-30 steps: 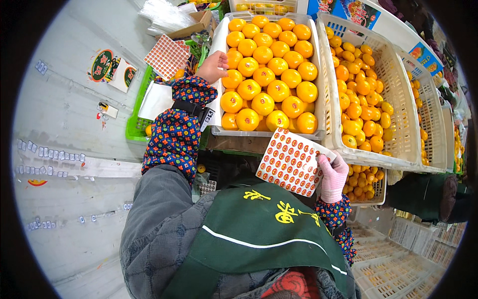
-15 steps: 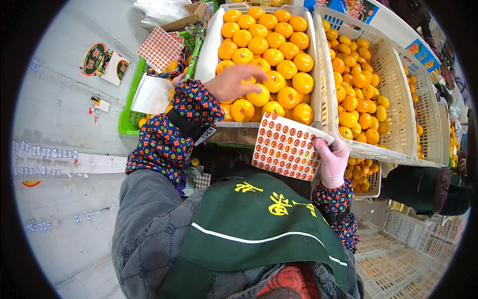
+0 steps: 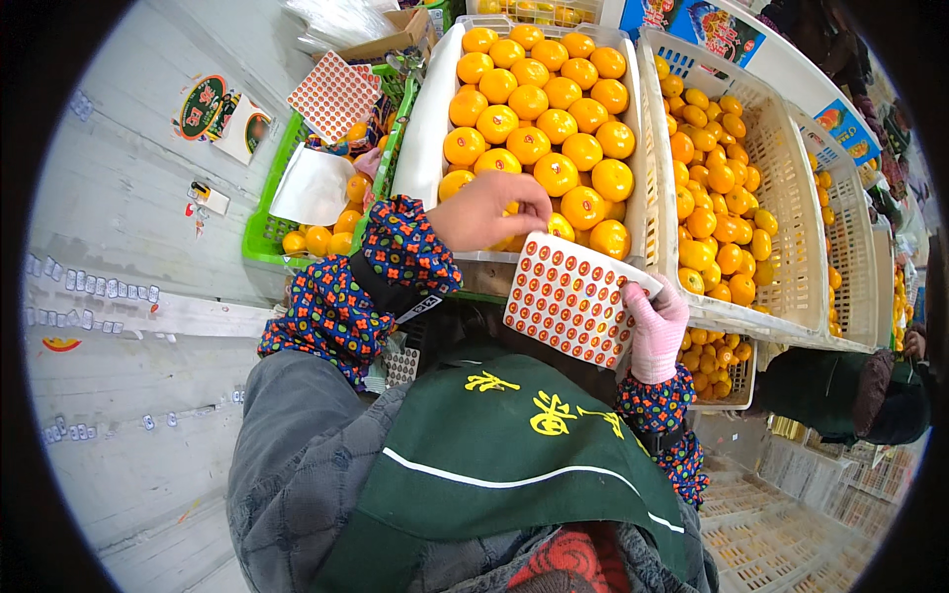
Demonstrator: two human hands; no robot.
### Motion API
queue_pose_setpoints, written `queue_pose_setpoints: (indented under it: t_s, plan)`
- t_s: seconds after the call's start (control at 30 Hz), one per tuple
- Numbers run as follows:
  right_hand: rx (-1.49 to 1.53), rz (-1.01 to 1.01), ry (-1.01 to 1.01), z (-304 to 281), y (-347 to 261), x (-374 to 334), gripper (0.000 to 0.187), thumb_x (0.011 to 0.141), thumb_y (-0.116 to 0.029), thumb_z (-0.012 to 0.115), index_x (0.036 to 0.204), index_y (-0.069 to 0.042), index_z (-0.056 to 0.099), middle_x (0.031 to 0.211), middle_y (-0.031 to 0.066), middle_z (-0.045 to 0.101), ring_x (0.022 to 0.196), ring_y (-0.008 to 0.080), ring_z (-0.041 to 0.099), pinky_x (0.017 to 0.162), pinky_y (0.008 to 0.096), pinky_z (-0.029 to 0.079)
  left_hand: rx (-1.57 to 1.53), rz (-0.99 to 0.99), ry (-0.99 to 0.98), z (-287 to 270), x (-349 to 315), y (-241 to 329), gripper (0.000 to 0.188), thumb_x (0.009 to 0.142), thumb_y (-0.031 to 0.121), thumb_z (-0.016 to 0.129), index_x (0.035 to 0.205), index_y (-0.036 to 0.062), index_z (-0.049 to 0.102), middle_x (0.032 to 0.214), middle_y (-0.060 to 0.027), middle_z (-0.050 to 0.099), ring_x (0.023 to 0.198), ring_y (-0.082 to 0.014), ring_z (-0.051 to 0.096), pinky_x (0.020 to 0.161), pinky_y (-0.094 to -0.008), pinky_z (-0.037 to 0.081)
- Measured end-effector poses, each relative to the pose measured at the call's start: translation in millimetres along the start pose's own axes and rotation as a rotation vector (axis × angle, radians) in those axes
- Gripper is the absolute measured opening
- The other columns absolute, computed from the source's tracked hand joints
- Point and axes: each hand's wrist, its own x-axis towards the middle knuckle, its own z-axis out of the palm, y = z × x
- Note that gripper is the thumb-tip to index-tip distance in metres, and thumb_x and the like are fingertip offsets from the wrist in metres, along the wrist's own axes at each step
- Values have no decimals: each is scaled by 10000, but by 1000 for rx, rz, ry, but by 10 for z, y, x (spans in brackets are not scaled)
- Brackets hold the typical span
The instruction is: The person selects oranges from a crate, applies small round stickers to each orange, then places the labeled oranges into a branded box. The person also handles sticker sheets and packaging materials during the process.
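My right hand (image 3: 656,331), in a pink knitted glove, grips the right edge of a white sheet of round red stickers (image 3: 568,298), thumb on top. The sheet lies tilted in front of a crate of oranges (image 3: 403,163). My bare left hand (image 3: 491,211) is over the crate's near oranges, its fingers curled in and the thumb and forefinger drawn together at the sheet's upper left corner. Whatever is between those fingertips is too small to make out. Several oranges (image 3: 527,144) in neat rows carry a small red sticker.
A green crate (image 3: 259,235) on the left holds oranges, a white paper and another sticker sheet (image 3: 334,96). To the right stand cream crates (image 3: 791,242) of smaller oranges. A lower crate of fruit (image 3: 748,381) sits below. A person in dark green (image 3: 820,390) is at the far right.
My left hand has moved from above the oranges toward me, to the sheet's corner, and its fingers have closed. My right hand still holds the sheet. The view has shifted slightly.
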Motion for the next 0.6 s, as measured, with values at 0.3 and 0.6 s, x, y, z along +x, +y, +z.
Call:
queue_pose_setpoints:
  t_s: [0.3, 0.6]
  plan:
    - [40, 53, 5, 122, 6, -25, 124, 892, -23, 693, 1011, 9, 685, 857, -11, 672, 773, 50, 579, 720, 207, 468, 706, -499, 438, -1212, 471, -1495, 229, 886, 200, 668, 1028, 22, 696, 922, -145, 727, 834, -290, 702, 744, -394, 550]
    - [-29, 53, 36, 67, 28, -52, 135, 881, -45, 711, 1006, 3, 692, 809, -34, 652, 723, 33, 550, 675, 196, 449, 1232, -615, 350, -1077, 912, -1103, 464, 779, 236, 813, 1104, 35, 551, 855, -116, 727, 819, -310, 712, 738, -495, 459]
